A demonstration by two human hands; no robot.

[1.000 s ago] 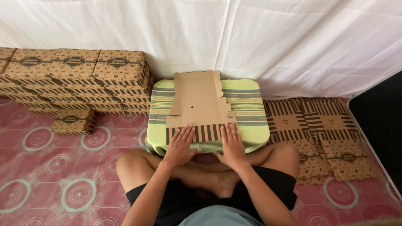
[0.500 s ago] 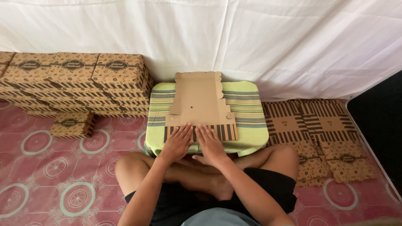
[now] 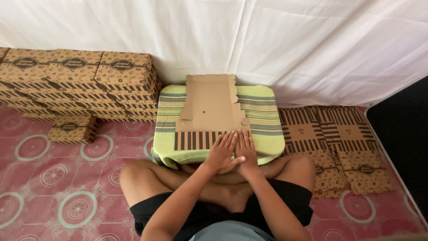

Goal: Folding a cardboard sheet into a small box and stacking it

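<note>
The flat cardboard box [image 3: 209,114] lies on the green striped cushion [image 3: 267,111], its long side running away from the person. Both hands, left hand [image 3: 221,153] and right hand [image 3: 245,149], press flat with fingers together on the striped flap at the cushion's near edge, right of the middle.

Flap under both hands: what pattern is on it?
Dark brown and tan vertical stripes on the flap of the flat cardboard box blank, best seen in the head view.

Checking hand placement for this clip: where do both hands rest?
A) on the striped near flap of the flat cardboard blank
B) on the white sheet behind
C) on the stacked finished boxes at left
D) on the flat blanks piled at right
A: the left hand and right hand lie side by side, pressing the striped near flap of the cardboard blank on the green cushion.
</note>
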